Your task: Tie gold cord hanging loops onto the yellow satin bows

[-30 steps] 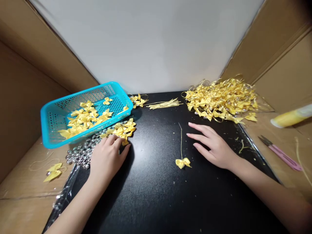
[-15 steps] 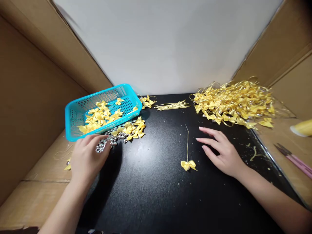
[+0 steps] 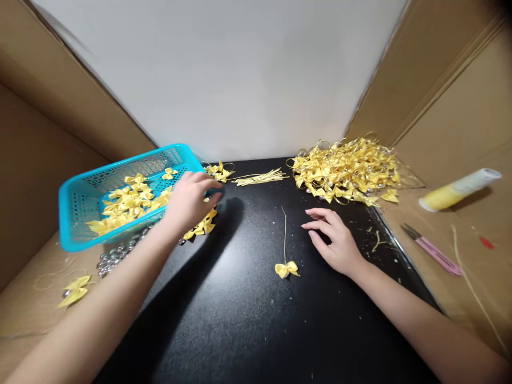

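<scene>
My left hand (image 3: 188, 201) reaches over the near right corner of a tilted blue plastic basket (image 3: 76, 240) that holds several small yellow ribbon bows (image 3: 128, 200). Its fingers point right, above loose bows (image 3: 202, 226) on the black table (image 3: 248, 320); the palm is hidden, so I cannot tell whether it holds anything. My right hand (image 3: 336, 241) lies flat on the table with its fingers spread and empty. Just left of it lies a single yellow bow (image 3: 287, 269) on a thin gold string.
A big heap of finished bows with loops (image 3: 344, 170) sits at the back right, a bundle of gold strings (image 3: 260, 177) at the back. Silver beads (image 3: 116, 257) lie under the basket. Pink-handled scissors (image 3: 434, 249) and a yellow tube (image 3: 456, 190) rest on cardboard at right. Cardboard walls flank both sides.
My left hand has left the silver beads and moved up and right to the basket's corner. My right hand has barely shifted. The view has swung slightly.
</scene>
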Tool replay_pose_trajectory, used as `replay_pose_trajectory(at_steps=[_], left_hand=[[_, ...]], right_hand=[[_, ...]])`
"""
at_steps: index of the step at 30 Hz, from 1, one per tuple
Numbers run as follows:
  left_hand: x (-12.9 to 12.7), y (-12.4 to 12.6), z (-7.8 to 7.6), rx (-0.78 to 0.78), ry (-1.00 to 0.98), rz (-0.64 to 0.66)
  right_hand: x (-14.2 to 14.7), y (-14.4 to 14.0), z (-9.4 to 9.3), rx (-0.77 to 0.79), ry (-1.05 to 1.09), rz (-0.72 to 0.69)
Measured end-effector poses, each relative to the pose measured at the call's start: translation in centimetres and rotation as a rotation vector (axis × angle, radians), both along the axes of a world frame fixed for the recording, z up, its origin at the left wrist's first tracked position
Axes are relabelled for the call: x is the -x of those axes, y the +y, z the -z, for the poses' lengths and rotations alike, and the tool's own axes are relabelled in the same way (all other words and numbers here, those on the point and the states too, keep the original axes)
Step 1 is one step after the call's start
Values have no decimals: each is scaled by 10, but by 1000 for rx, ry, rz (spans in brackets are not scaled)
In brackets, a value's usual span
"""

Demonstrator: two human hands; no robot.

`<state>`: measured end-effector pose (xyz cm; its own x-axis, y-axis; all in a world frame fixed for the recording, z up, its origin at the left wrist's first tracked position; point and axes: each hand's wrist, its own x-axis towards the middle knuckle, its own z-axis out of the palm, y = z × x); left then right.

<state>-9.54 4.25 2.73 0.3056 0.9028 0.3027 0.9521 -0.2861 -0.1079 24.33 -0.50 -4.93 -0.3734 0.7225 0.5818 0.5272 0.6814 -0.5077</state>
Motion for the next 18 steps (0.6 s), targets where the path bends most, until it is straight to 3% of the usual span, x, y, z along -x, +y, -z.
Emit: replay_pose_trajectory(at_steps=[2,6,11,18], left_hand=[[-32,17,12,88,66,84],[-68,54,29,102,145,18],[-70,82,36,136,180,60],[-66,82,39,107,191,70]], right_hand=[[0,0,0,6,11,5],[-2,1,2,32,24,11],[-1,1,1,63,52,23],[1,0,-2,95,64,30]])
